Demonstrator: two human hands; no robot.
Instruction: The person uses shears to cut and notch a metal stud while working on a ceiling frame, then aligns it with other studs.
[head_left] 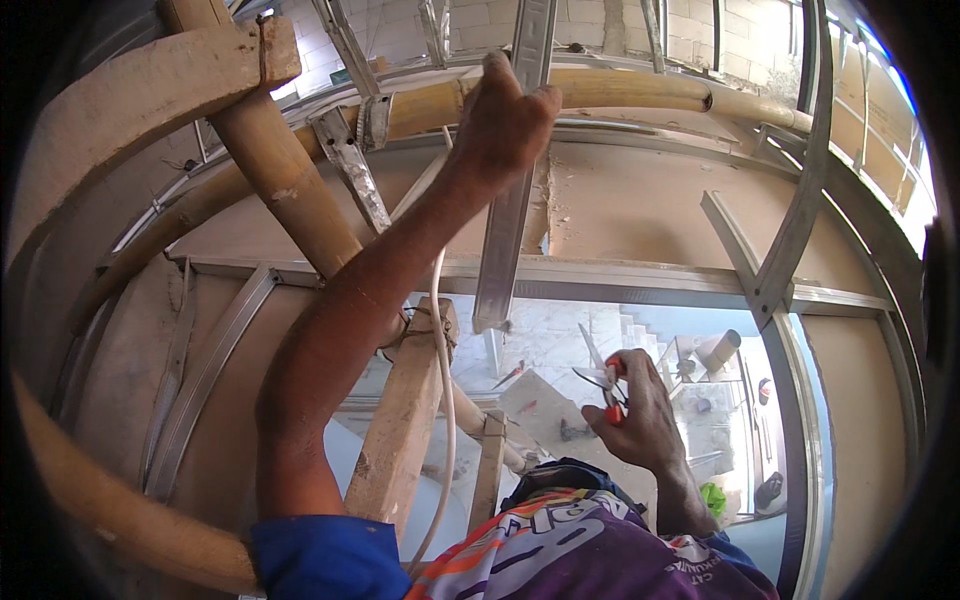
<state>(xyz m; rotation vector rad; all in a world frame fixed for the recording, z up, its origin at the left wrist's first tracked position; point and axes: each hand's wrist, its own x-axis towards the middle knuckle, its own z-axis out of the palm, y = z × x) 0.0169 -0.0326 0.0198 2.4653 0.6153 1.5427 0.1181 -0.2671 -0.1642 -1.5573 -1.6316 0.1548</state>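
My left hand [505, 125] is raised with its fingers closed round a long silver metal channel [498, 275], which runs from the top of the view down to a loose-looking lower end over the opening. My right hand [640, 420], lower right, is closed on metal snips [610, 390] with red-orange handles, their blades apart and pointing up-left. Just below the channel's end runs a horizontal metal frame [640, 285] along the edge of the opening, through which a lower level shows.
Bamboo poles [280, 180] and a wooden beam [390, 450], with a pale cable [445, 410] beside it, cross the left and middle. Metal struts [790, 250] stand right, boards [650, 200] lie behind. Far below are a pale floor [540, 340], a cylindrical container [720, 350] and scattered items.
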